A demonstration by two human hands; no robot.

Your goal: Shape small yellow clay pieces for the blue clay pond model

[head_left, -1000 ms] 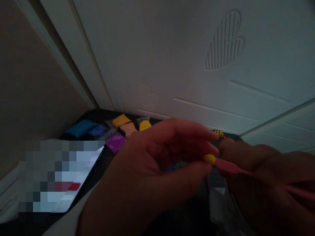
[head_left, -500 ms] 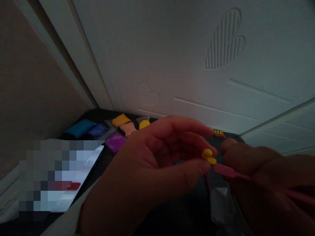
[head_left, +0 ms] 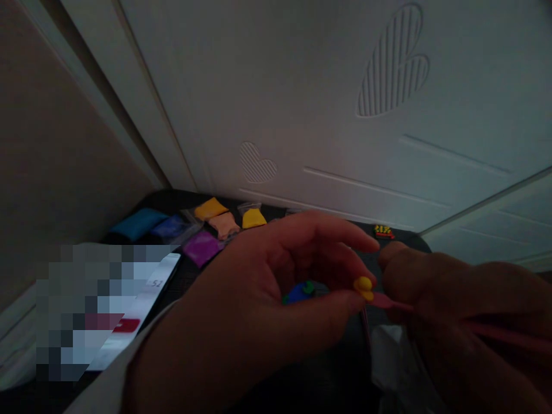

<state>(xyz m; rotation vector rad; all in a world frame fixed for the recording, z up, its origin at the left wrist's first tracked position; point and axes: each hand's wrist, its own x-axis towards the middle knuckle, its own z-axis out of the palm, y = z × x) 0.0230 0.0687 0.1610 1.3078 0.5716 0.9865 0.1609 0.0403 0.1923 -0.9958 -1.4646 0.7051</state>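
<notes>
Between thumb and fingertips, my left hand [head_left: 259, 287] pinches a small yellow clay piece [head_left: 364, 287], a round ball on a flatter base. My right hand [head_left: 457, 305] is closed around a pink modelling tool [head_left: 399, 306], whose flat tip touches, or nearly touches, the side of the yellow piece. Past the curl of my left fingers, a blue and green clay shape [head_left: 301, 292] lies on the dark table, partly hidden by the thumb. A thin stick [head_left: 365, 328] and a crumpled white tissue [head_left: 390, 351] lie beneath my right hand.
Packets of clay lie at the back left: teal [head_left: 140, 223], blue [head_left: 168, 227], orange [head_left: 211, 208], peach [head_left: 224, 225], yellow [head_left: 254, 218] and purple [head_left: 201, 249]. A lit phone [head_left: 133, 322] is at left. A small red, yellow and green piece [head_left: 383, 232] sits by the white panel [head_left: 302, 103].
The pink tool's tip has moved left and slightly down, up against the yellow piece. My left hand has dipped a little, and more of the blue and green shape shows.
</notes>
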